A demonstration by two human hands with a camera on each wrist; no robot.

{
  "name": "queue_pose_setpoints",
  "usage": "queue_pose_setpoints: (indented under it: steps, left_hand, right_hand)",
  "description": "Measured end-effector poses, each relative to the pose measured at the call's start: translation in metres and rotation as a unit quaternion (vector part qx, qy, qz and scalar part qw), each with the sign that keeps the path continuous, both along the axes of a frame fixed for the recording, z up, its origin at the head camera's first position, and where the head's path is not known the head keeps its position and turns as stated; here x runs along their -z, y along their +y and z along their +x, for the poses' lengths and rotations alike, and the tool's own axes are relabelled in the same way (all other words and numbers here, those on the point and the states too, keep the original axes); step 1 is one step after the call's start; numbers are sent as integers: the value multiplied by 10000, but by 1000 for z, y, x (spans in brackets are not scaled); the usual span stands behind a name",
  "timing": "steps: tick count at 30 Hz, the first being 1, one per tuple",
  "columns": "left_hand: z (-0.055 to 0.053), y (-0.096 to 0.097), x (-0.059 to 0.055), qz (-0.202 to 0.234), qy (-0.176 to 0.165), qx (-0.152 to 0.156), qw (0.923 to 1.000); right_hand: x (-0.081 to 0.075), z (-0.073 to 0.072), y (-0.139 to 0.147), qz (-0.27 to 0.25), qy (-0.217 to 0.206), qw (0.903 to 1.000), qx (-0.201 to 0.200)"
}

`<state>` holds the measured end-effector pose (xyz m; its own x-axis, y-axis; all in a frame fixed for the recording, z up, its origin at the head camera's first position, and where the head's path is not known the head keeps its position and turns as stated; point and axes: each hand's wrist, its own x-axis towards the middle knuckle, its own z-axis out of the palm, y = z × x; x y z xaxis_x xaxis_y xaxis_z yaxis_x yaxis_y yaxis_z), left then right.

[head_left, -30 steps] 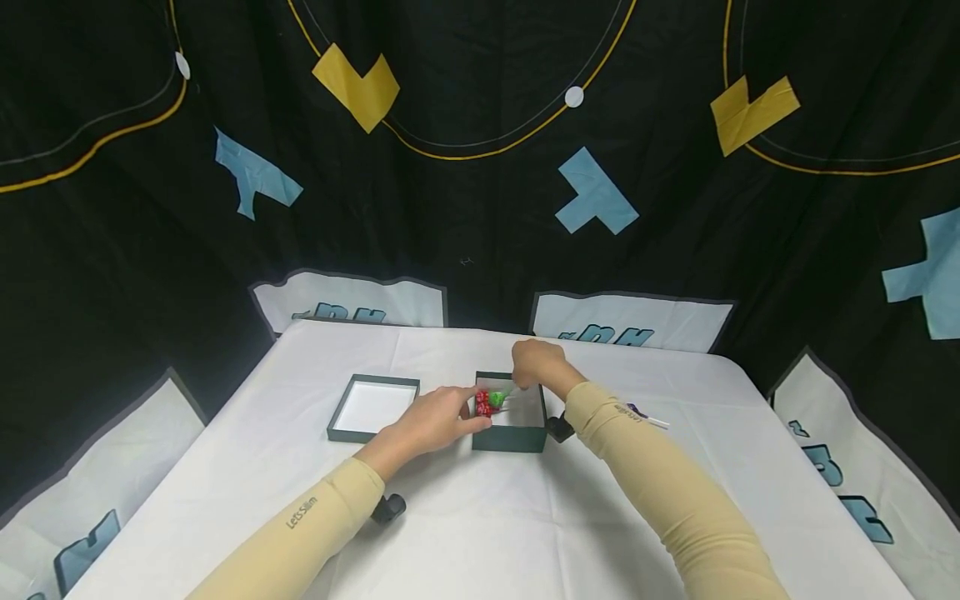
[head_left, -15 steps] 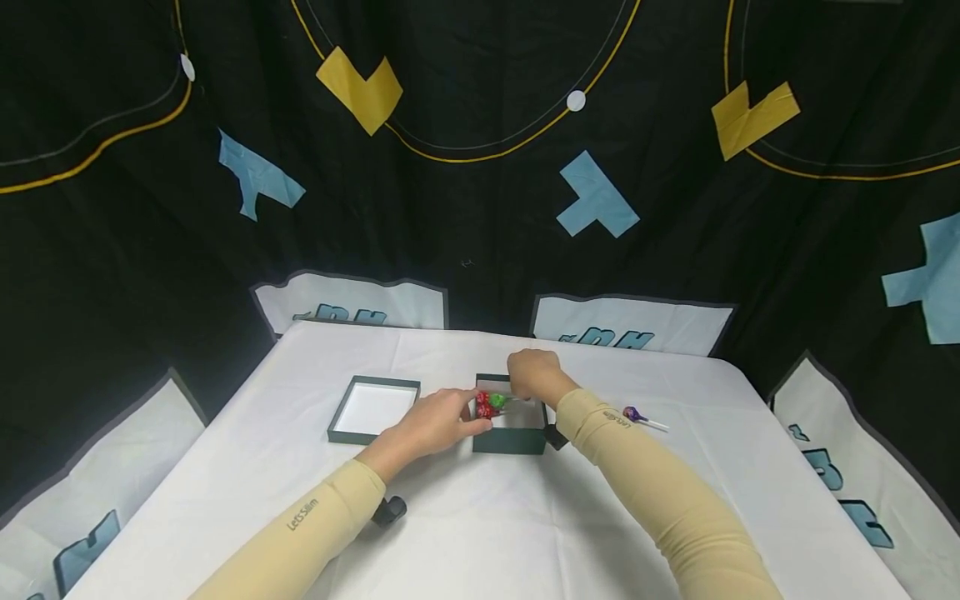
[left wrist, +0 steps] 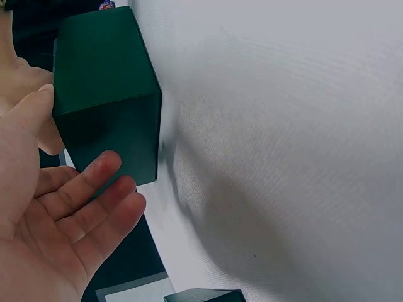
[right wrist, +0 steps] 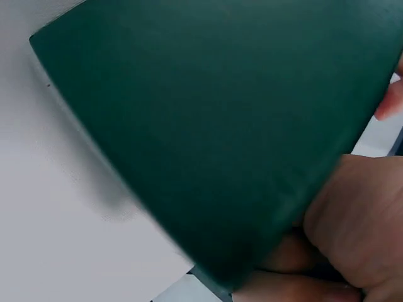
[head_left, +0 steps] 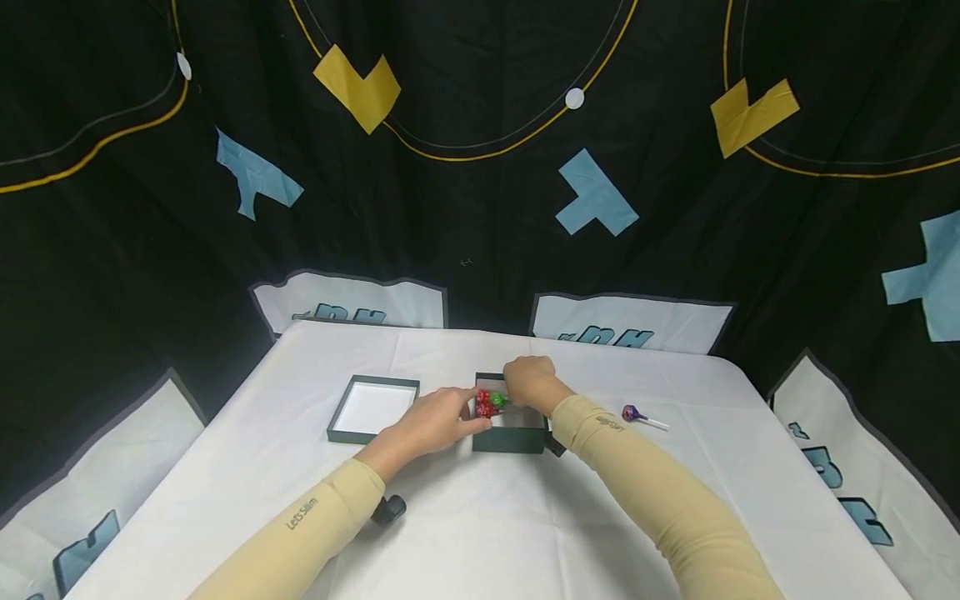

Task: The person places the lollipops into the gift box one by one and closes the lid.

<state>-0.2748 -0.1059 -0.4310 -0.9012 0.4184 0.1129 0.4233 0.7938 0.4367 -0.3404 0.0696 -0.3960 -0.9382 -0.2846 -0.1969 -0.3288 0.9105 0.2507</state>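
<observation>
A dark green box [head_left: 508,440] with a light inside stands on the white table, holding red-wrapped lollipops [head_left: 483,405] and a green-wrapped lollipop [head_left: 497,400] against its left wall. My left hand [head_left: 431,421] rests at that left wall, fingers stretched out and thumb at the box edge in the left wrist view. Bent over the box's right part is my right hand [head_left: 531,383], its fingers curled at the stick of the green lollipop. Its fingertips are hidden inside the box. In the right wrist view the curled right hand [right wrist: 359,226] shows at the rim behind the green wall.
Left of the box lies a shallow green-edged lid [head_left: 373,407], white inside facing up. A purple-wrapped lollipop [head_left: 632,414] lies on the table [head_left: 480,525] to the right, its white stick pointing right. A black curtain hangs behind.
My right hand has moved slightly left and lower into the box, and the green lollipop's stick has come down. The purple lollipop has come out from behind the right sleeve. My left hand stays.
</observation>
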Motion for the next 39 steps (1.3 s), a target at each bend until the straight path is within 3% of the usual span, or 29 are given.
queue_pose_setpoints:
  steps: [11, 27, 39]
  left_hand:
    - [0, -1, -2, 10, -15, 26, 10000]
    - [-2, 0, 0, -68, 42, 30, 10000]
    - [-1, 1, 0, -87, 47, 14, 10000]
  right_hand:
    - [11, -6, -5, 165, -179, 9997, 0]
    - [0, -2, 1, -268, -328, 9991, 60]
    - [-18, 4, 20, -1025, -202, 9945, 116]
